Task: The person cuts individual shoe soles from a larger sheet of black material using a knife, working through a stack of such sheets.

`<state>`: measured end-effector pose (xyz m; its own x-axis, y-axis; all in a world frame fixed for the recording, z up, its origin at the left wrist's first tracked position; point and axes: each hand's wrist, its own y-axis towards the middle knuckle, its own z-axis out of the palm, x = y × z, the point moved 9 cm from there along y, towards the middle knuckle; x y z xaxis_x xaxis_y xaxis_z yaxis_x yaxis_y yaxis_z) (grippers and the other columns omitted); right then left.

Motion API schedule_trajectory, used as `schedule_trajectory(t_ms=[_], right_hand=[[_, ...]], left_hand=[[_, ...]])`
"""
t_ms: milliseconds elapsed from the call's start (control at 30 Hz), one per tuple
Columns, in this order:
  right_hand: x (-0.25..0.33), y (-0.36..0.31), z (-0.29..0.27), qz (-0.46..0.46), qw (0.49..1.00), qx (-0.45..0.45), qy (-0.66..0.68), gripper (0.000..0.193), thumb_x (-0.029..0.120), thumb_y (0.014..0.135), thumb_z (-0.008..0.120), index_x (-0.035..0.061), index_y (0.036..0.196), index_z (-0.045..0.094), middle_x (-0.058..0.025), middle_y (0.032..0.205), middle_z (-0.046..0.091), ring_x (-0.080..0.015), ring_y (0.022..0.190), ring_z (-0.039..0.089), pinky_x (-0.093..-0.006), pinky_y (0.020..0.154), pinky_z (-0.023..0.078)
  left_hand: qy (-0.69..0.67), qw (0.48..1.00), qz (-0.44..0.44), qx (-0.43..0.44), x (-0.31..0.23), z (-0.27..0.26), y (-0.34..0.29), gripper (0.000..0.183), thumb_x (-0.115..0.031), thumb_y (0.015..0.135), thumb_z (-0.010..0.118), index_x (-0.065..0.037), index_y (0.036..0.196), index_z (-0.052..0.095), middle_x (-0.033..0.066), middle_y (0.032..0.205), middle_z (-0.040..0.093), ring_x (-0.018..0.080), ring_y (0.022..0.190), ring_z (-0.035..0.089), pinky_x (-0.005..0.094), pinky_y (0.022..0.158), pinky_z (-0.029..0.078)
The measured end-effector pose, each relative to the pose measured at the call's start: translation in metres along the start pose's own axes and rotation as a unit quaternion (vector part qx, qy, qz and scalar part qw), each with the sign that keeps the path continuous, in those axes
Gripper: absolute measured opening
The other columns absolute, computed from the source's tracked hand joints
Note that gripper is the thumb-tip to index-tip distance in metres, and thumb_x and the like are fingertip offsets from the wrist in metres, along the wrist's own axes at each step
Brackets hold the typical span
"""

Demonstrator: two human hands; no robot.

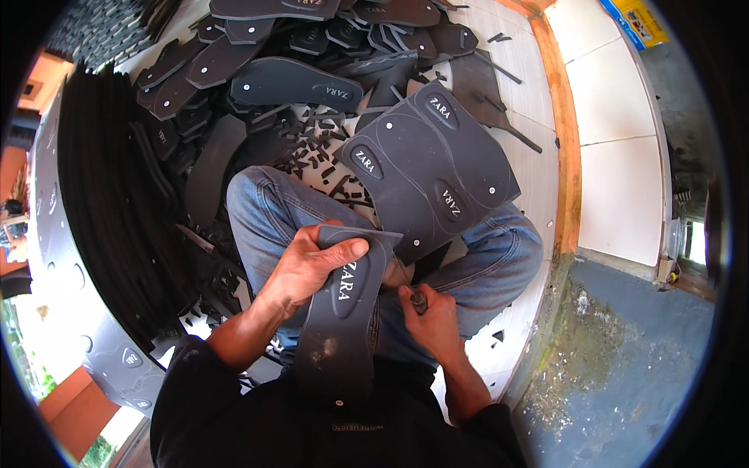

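Observation:
My left hand (308,265) grips a dark rubber sandal sole (339,327) near its top, thumb pressed across it. The sole runs down toward my chest. My right hand (429,312) is closed around a small cutting tool (418,299), its blade touching the sole's right edge. Just beyond, a large dark rubber sheet (433,168) with sole outlines and oval labels rests on my right knee, its lower corner meeting the sole. I sit cross-legged in blue jeans (265,210).
A heap of cut soles (289,78) lies ahead, with small rubber offcuts (320,152) on the white tiled floor. Stacked dark sheets (109,195) curve along my left. An orange wooden sill (566,140) and a rough grey concrete floor (624,359) lie to the right.

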<state>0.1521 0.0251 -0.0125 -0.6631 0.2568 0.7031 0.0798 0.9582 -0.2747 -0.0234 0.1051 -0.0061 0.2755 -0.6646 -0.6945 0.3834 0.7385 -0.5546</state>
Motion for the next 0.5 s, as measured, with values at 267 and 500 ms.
schedule_trajectory(t_ms=[267,500], right_hand=[[0.067,0.061,-0.023,-0.18,0.984,-0.001,-0.009,0.019,0.014,0.077,0.065,-0.0009,0.07,0.056,-0.0196,0.055,0.053,-0.0399,0.055,0.054,-0.0437,0.051,0.042],[-0.046,0.048,-0.06,0.065,0.97,-0.134,0.193,0.027,0.018,0.084,0.064,-0.0023,0.068,0.056,-0.0025,0.049,0.042,-0.0093,0.048,0.037,-0.0293,0.045,0.031]], left_hand=[[0.064,0.996,-0.008,0.054,-0.006,0.02,0.0,0.027,-0.022,0.081,0.071,0.001,0.095,0.066,0.0038,0.082,0.067,0.0082,0.076,0.059,0.0239,0.069,0.048],[-0.209,0.912,0.266,-0.232,-0.041,-0.078,-0.002,0.025,-0.01,0.088,0.058,-0.003,0.111,0.053,0.0091,0.093,0.063,0.0175,0.086,0.063,0.0323,0.075,0.055]])
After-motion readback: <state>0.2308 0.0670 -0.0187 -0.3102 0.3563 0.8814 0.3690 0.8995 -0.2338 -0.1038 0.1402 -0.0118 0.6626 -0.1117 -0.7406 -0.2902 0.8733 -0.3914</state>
